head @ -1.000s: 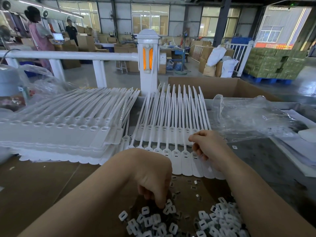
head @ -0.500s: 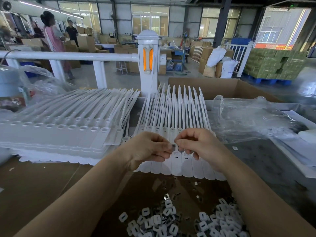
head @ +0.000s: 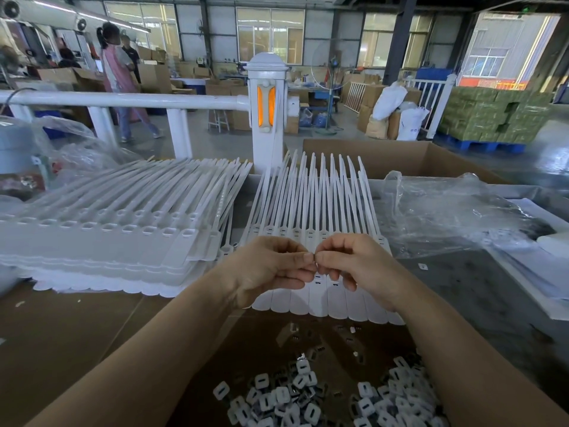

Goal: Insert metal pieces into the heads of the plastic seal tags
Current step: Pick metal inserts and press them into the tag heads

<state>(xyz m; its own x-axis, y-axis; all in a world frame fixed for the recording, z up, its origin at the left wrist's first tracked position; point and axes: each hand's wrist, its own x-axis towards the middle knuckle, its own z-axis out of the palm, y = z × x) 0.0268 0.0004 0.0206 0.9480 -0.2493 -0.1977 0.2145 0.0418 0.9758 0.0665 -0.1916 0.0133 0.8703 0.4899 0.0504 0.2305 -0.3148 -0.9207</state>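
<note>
Starting at the far left, there's a big layered stack of white seal tags [head: 101, 241] lying flat on the cardboard-covered bench [head: 61, 334], heads in a row toward the camera and tails fanning away to the back. Crumpled clear plastic [head: 77, 143] sits behind it near a white railing [head: 123, 101].

Moving to the middle, a second sheet of joined seal tags [head: 314, 204] lies in front of the person, tails pointing away, flat ends nearest. Both hands hover right over its heads. The left hand [head: 271, 266] has fingers curled with thumb and forefinger pinched together, and the right hand [head: 354, 263] mirrors it, fingertips of both meeting around a tiny metal piece [head: 314, 256] that's barely visible between them. Honestly can't tell which hand really has it, looks like both pinch it.

Below the hands, near the front edge, there's a loose pile of little white caps and metal pieces [head: 323, 396] scattered on the dark surface.

Off to the right, a clear plastic bag [head: 446, 211] lies crumpled, with an open cardboard box [head: 400, 155] behind it.
</note>
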